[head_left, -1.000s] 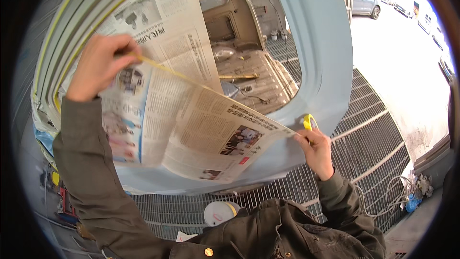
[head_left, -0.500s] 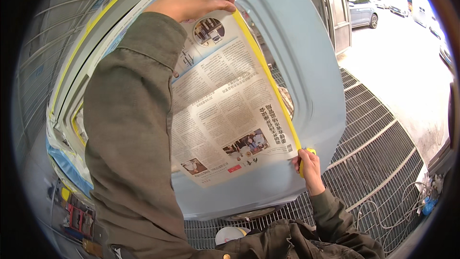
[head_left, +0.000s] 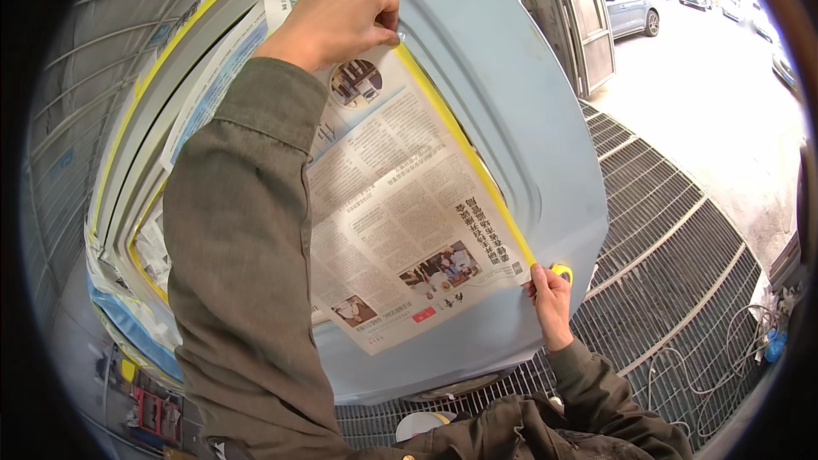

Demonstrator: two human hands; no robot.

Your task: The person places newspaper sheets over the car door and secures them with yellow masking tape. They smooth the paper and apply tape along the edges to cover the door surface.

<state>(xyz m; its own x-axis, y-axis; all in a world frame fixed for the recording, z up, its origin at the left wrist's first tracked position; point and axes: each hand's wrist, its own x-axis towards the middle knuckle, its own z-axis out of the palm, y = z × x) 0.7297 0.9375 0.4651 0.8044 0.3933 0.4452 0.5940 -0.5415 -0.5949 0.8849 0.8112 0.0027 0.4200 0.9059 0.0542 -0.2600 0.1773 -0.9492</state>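
A newspaper sheet (head_left: 383, 213) lies across the window opening of a light blue vehicle door panel (head_left: 562, 179). Yellow masking tape (head_left: 464, 140) runs down the sheet's right edge, with a thin dark gap of the opening beside its middle stretch. At the upper end, my left hand (head_left: 341, 19) pinches the taped edge between thumb and fingers. My right hand (head_left: 552, 305) closes on the tape at the lower right corner, where the yellow tape roll (head_left: 562, 273) sticks out beside the fingers. My left sleeve hides part of the sheet.
More paper and yellow tape edge the bodywork at left. A metal floor grating (head_left: 673, 264) extends right of the panel. Cables (head_left: 733, 332) lie at far right; a red tool rack (head_left: 153, 416) stands at lower left. A grey car (head_left: 629, 8) is parked outside.
The sheet's taped edge has come closer to the right rim of the opening, narrowing the gap there. Both hands keep their grip. The whole view has also shifted slightly.
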